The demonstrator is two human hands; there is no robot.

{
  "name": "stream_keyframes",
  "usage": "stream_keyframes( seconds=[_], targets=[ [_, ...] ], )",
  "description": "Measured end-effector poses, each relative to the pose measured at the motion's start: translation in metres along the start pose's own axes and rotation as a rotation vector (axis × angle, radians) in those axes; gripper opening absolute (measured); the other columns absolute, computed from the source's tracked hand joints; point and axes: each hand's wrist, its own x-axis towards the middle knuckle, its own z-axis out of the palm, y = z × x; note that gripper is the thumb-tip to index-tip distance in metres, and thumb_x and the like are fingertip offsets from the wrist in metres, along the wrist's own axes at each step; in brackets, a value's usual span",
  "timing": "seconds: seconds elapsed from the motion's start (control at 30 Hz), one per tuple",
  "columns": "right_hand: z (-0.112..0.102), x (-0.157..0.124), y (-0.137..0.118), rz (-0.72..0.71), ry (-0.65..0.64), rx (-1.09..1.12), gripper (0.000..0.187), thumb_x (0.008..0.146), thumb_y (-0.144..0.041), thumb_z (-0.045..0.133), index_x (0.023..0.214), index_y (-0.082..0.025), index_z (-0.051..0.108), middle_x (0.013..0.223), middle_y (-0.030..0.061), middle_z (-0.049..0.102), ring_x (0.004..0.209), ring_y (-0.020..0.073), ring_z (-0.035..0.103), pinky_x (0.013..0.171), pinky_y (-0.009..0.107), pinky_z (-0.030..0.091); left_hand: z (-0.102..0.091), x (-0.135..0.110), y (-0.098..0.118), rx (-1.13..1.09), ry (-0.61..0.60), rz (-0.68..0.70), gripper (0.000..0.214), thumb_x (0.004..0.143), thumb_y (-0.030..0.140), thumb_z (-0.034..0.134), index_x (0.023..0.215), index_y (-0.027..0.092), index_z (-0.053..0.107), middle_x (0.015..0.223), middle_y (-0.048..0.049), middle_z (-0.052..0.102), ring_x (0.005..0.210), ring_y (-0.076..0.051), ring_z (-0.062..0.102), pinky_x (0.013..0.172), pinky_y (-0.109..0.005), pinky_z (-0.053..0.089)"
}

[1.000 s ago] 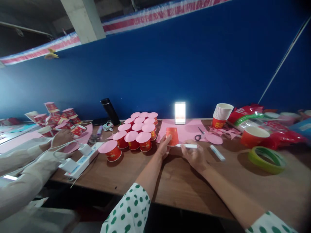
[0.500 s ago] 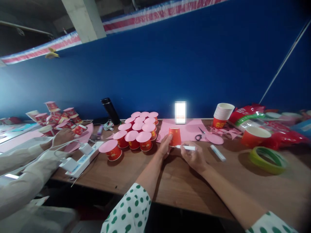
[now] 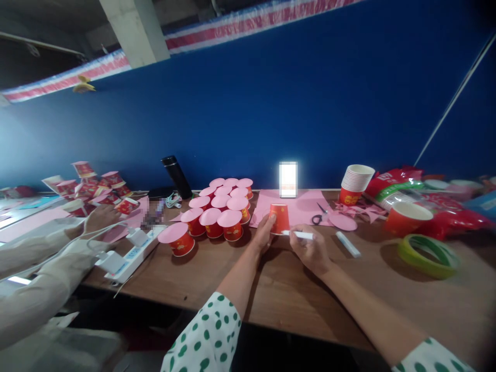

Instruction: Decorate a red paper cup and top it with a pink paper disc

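My left hand [image 3: 264, 231] is wrapped round an upside-down red paper cup [image 3: 280, 219], holding it by its left side. The pen-shaped white tube [image 3: 302, 235] is pinched in my right hand [image 3: 311, 249], its thin end touching or very close to the cup's lower rim. Whether it is a glue pen or a marker I cannot tell. Behind the cup lies a pink paper sheet [image 3: 308, 199]. Black-handled scissors [image 3: 317, 219] and a pink paper disc [image 3: 343, 221] are just beyond my right hand. To its right rests another white stick [image 3: 347, 244].
Several upturned red cups topped with pink discs [image 3: 211, 217] stand to my left. A power strip [image 3: 134, 256], black flask [image 3: 176, 176] and a co-worker's hand [image 3: 101, 219] are farther left. On the right are stacked cups [image 3: 354, 181], an upright cup [image 3: 408, 217] and green tape [image 3: 426, 257].
The white tube has shifted very slightly to the right along the cup's lower rim. Both hands keep their grips, and the other things look unchanged.
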Motion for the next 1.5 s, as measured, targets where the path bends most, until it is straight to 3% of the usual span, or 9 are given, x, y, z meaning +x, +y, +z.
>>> stream_keyframes(
  seconds=[0.4,0.87,1.5],
  targets=[
    [0.0006,-0.0004,0.0024,-0.023,0.04,-0.018,0.005,0.087,-0.019,0.051,0.084,-0.021,0.054,0.072,0.0022,0.062,0.064,0.014,0.059,0.062,0.028,0.048,-0.0048,0.0026,-0.0047,-0.007,-0.037,0.004,0.033,0.075,0.041,0.067,0.093,0.015,0.06,0.084,-0.0047,0.068,0.076,-0.016,0.064,0.069,-0.027,0.047],
    [0.0031,-0.0009,0.0026,0.006,-0.007,0.031,0.009,0.089,-0.02,0.047,0.081,-0.022,0.052,0.068,-0.0008,0.058,0.059,0.0119,0.055,0.058,0.025,0.045,-0.0073,0.0042,-0.0065,-0.007,-0.049,0.036,0.029,0.078,0.042,0.063,0.089,0.015,0.062,0.081,-0.0035,0.067,0.072,-0.014,0.063,0.067,-0.025,0.046],
    [0.0011,0.0006,0.0059,0.015,0.055,0.003,0.009,0.087,-0.018,0.05,0.08,-0.021,0.053,0.07,0.0014,0.061,0.062,0.0135,0.058,0.06,0.027,0.047,-0.0073,0.0038,-0.0068,-0.013,-0.052,0.017,0.033,0.075,0.043,0.066,0.089,0.014,0.061,0.085,-0.0057,0.069,0.082,-0.02,0.065,0.078,-0.032,0.048]
  ],
)
